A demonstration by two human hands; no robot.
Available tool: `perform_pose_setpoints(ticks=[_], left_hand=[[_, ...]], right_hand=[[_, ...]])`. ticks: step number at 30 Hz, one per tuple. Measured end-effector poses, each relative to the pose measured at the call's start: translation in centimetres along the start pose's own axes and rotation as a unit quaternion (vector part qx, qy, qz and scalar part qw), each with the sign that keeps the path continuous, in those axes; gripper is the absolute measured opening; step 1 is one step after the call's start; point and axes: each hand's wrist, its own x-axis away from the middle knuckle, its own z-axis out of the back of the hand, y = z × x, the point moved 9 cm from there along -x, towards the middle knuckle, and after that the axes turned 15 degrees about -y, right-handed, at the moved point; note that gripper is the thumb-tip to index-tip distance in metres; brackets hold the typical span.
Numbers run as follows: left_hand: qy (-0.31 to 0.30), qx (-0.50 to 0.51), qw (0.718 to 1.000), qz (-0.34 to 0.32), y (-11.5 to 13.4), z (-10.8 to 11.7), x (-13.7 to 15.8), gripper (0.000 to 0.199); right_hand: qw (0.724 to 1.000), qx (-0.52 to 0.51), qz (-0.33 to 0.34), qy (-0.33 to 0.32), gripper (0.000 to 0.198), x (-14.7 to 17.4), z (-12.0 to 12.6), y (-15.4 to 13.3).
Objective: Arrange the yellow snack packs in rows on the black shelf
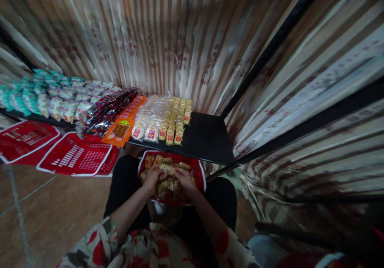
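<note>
Brown-and-cream striped curtain fabric (pixel 168 32) hangs in folds behind and beside a black flat shelf (pixel 207 136), framed by slanting black metal poles (pixel 264 60). From where I stand, the person sits close up to it in a floral-patterned top (pixel 102 242) and black trousers (pixel 126 184), with a red plastic basket with a white rim (pixel 203 176) between the knees. Loose yellow clear-wrapped packets (pixel 165 188) are heaped inside that basket. Just above the heap, both hands meet over one pale-yellow packet in crinkled clear film (pixel 167 168): the left hand (pixel 153 177) pinches its near-left end, fingers curled in, and the right hand (pixel 184 179) pinches the other end, thumb and fingers drawn together.

Up on the shelf, small yellow packets with red labels (pixel 170 135) stand in tight rows, the rightmost goods there. Touching them on the left are round white packets with red labels (pixel 151 132), then a flat orange printed bag (pixel 123 128), a pile of dark red-and-black glossy packets (pixel 108 110), and rows of white and teal pouches (pixel 31 100). Two more red slotted baskets (pixel 75 154) sit lower at the left, above brown floor tiles (pixel 54 220).
</note>
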Motion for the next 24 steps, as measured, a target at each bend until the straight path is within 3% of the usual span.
perform_pose_setpoints(ticks=[7, 12, 17, 24], left_hand=[[-0.118, -0.037, 0.992, 0.029, 2.2, -4.9, 1.0, 0.023], [-0.167, -0.084, 0.982, 0.024, 3.4, -7.9, 1.1, 0.028], [-0.198, -0.104, 0.974, 0.028, 3.2, -10.1, 1.0, 0.027], [-0.250, -0.045, 0.967, -0.018, 4.5, -13.2, 0.8, 0.030]], right_hand=[[0.983, -0.178, -0.040, -0.022, 0.045, 3.3, 1.3, -1.1], [0.972, -0.229, -0.046, 0.003, 0.039, 5.5, 2.7, -2.0], [0.981, -0.188, -0.028, 0.045, 0.043, 6.3, 5.2, -3.0], [0.984, -0.036, 0.137, 0.106, 0.036, 6.6, 8.5, -7.2]])
